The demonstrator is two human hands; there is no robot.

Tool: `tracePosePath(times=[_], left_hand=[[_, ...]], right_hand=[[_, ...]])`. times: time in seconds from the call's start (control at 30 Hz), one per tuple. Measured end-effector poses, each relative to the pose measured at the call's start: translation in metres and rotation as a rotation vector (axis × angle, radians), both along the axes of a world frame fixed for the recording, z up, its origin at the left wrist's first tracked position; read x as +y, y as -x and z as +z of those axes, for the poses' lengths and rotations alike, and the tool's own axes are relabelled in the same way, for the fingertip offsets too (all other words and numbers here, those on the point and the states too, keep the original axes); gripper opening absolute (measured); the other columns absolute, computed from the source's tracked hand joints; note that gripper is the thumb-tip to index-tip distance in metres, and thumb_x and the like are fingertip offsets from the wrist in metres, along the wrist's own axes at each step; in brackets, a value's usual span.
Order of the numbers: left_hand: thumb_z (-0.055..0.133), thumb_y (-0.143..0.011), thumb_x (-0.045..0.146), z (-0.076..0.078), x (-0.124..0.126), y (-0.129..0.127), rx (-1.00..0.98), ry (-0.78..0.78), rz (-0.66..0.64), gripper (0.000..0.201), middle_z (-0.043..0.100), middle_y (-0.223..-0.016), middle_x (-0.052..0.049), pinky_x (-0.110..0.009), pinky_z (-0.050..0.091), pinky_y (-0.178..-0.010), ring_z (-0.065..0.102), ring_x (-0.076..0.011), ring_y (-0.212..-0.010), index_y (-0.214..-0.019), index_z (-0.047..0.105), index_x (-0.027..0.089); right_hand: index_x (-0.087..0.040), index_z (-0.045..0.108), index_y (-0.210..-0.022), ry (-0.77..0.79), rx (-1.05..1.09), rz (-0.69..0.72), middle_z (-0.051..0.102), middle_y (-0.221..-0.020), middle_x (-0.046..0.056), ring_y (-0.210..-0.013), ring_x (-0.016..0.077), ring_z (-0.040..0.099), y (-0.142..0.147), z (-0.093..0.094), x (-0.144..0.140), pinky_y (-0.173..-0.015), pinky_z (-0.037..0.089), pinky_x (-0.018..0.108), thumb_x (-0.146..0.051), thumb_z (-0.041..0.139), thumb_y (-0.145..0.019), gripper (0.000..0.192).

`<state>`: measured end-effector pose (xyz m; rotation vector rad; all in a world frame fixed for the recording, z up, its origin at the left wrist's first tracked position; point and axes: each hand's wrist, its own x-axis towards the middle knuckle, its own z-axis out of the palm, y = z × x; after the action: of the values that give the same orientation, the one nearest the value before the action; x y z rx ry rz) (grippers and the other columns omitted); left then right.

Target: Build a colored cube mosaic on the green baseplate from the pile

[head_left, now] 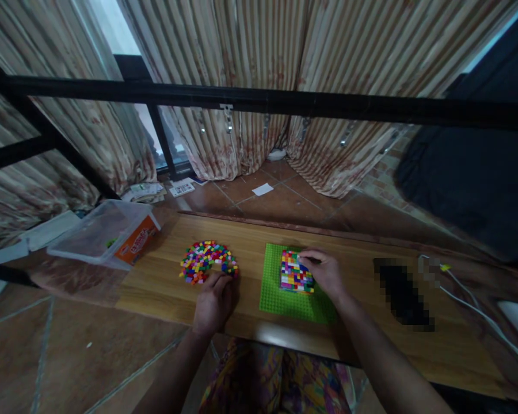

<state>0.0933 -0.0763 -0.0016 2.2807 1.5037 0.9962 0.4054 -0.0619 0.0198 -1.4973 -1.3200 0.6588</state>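
Two hands worked at small coloured bricks on a wooden table [371, 345].

The right hand [326, 273] covered the right edge of the brick block [294, 271] on the green baseplate [285, 302], its grip hidden. Left of the baseplate, the left hand [213, 299] touched the loose brick pile [207, 260], fingers curled. Right of the baseplate, a dark object [403, 296] was blurred out.

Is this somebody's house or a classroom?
Most likely a room in a home. Long striped curtains hang to a brown tiled floor, and a low wooden table holds a pile of small colourful bricks beside a green baseplate.
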Motion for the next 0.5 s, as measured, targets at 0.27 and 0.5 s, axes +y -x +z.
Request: tracePosePath(times=[0.27, 0.5], left_hand=[[0.044, -0.091, 0.019, 0.004, -0.007, 0.002, -0.104, 0.009, -0.026, 0.022, 0.065, -0.102, -0.008, -0.031, 0.054, -0.086, 0.063, -0.0173, -0.097, -0.097, 0.065, 0.020], [0.047, -0.089, 0.020, 0.005, -0.042, 0.035, -0.159, 0.054, 0.118, 0.021, 0.064, -0.107, -0.009, -0.031, 0.055, -0.085, 0.064, -0.0181, -0.100, -0.101, 0.064, 0.021]], right_hand=[[-0.018, 0.075, -0.094, -0.020, 0.127, -0.225, 0.075, -0.097, 0.009, -0.090, 0.0240, 0.069, -0.004, 0.009, -0.010, -0.086, 0.053, 0.043, -0.043, 0.071, -0.070, 0.035], [-0.021, 0.074, -0.090, -0.067, -0.047, -0.215, 0.075, -0.089, 0.007, -0.083, 0.0229, 0.069, 0.032, 0.041, -0.027, -0.079, 0.054, 0.038, -0.044, 0.064, -0.080, 0.027]])
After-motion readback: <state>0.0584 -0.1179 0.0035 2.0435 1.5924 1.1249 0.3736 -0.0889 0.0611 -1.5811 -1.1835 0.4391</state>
